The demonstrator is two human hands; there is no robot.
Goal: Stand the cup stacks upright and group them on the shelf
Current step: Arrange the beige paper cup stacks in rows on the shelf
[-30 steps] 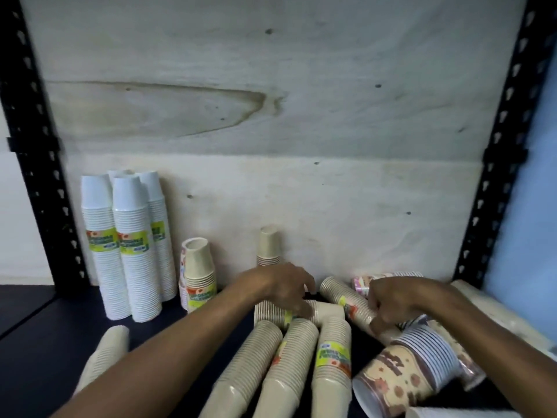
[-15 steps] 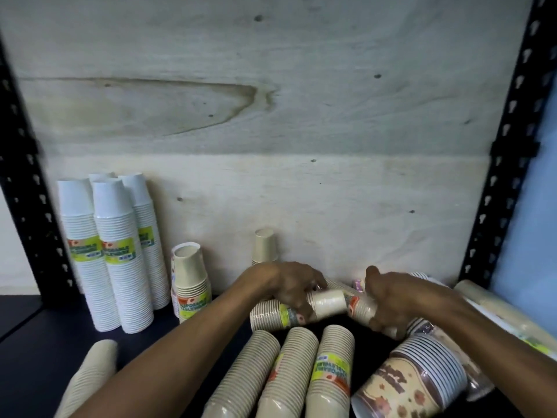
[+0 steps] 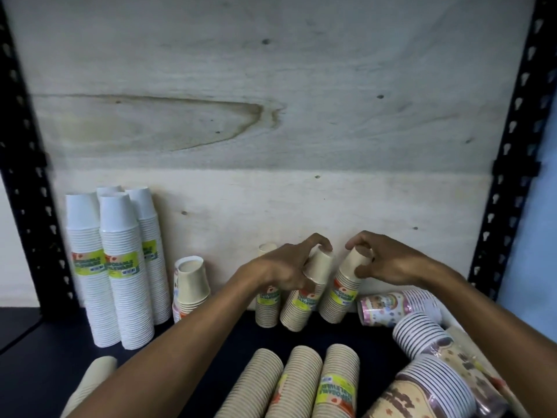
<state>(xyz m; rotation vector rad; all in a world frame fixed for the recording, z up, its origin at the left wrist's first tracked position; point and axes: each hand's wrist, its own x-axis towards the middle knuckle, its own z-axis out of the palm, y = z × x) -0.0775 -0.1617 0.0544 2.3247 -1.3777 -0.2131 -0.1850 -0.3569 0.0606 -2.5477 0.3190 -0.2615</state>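
My left hand (image 3: 289,267) grips the top of a short tan cup stack (image 3: 304,297) that leans to the right, its base on the dark shelf (image 3: 187,342). My right hand (image 3: 382,260) holds the top of a second tan stack (image 3: 342,294), also tilted, beside the first. Just left of them a third short tan stack (image 3: 266,306) stands upright against the back board, partly hidden by my left hand. Three long tan stacks (image 3: 298,384) lie flat at the front.
Tall white cup stacks (image 3: 120,267) stand upright at the back left, with a short tan stack (image 3: 191,285) next to them. Patterned cup stacks (image 3: 398,306) and brown printed ones (image 3: 434,384) lie at the right. Another tan stack (image 3: 90,384) lies front left. Black uprights frame both sides.
Both hands lifted the two short tan stacks from lying flat in the middle and tipped them up near the back board. The camera moved closer.
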